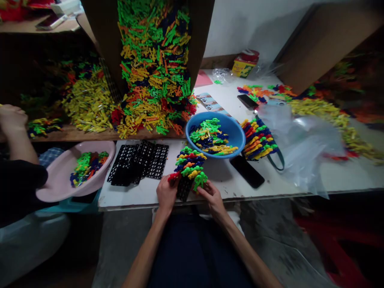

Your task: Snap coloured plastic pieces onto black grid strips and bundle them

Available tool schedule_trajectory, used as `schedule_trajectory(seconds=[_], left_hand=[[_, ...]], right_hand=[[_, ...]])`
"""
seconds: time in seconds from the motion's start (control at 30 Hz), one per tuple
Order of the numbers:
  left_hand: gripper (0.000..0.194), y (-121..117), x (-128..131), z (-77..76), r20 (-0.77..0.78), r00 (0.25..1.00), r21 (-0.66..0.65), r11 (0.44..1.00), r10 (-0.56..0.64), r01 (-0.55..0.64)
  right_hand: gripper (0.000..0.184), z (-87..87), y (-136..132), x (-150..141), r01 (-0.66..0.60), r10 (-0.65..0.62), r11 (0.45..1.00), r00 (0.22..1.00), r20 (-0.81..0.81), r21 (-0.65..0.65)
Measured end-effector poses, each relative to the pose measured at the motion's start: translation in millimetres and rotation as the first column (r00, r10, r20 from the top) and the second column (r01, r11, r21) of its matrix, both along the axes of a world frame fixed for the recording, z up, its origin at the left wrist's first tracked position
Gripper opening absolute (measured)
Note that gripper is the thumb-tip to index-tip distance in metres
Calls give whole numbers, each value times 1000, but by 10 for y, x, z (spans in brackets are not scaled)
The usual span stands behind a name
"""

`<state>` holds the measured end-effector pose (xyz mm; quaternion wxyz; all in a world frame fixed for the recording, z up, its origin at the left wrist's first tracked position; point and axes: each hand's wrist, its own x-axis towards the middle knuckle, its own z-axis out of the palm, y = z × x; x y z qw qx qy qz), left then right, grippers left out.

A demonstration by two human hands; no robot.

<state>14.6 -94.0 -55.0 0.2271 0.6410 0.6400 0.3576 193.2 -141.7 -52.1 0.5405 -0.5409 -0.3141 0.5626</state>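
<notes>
A black perforated tray [183, 189] lies at the table's front edge, its far part covered with rows of small colored plastic figures [189, 164]. My left hand [167, 194] is closed at the tray's left side, with a red figure [174, 176] at its fingertips. On the other side, my right hand [213, 197] pinches a green figure [200, 181] at the near right corner of the rows. Just beyond stands a blue bowl [192, 138] holding loose green, blue and yellow figures.
Black trays [159, 160] lie to the left, and a filled tray [260, 138] sits right of the bowl. Phones [247, 172], plastic bags [312, 140] and loose figures cover the right side. A large box spills figures [156, 80] behind. A co-worker's arm [13, 124] is near a pink basin [57, 182].
</notes>
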Motion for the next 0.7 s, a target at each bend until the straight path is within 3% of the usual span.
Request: schedule_trajectory(seconds=[0.13,0.3,0.47,0.7], left_hand=[[26,21,16,27,-137,990,-19,1000,17,-20],[25,91,-3,91,-319,937,39,986,-143,164],[24,187,-72,78,-277,922,44,955,-270,293],[21,284,-63,93,-229,937,-21,964,-263,266]], right_hand=[[39,-79,-23,-31,-139,136,990,986,98,20],[35,-51,-11,-54,-230,212,971,954,212,63],[30,-62,-39,-76,-284,235,957,877,420,57],[23,-142,-126,-107,-399,227,909,714,662,119]])
